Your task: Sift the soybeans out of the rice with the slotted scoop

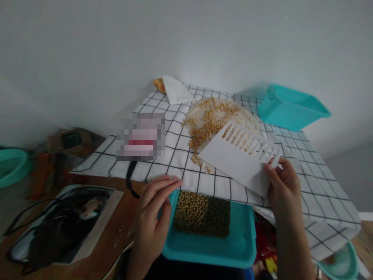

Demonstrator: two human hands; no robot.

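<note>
My right hand point(284, 186) grips a white slotted plastic board point(237, 157) by its right end, with the slots along the upper side. The board is tilted over the front of a spread of yellow soybeans point(208, 122) and pale, finer grains point(244, 118) on the checked tablecloth point(171, 146). Below the table edge sits a teal bin point(204, 249), partly filled with soybeans point(201, 214). At its left rim is my left hand point(155, 214), fingers stretched out towards the table edge with nothing held; whether they touch the rim is unclear.
A teal container point(294, 107) stands at the back right. A white cloth or paper point(176, 91) lies at the back left. Nearer left is a pixelated pinkish item point(142, 136) beside a black strap point(131, 177). A dark bag point(61, 229) lies on the wooden surface at left.
</note>
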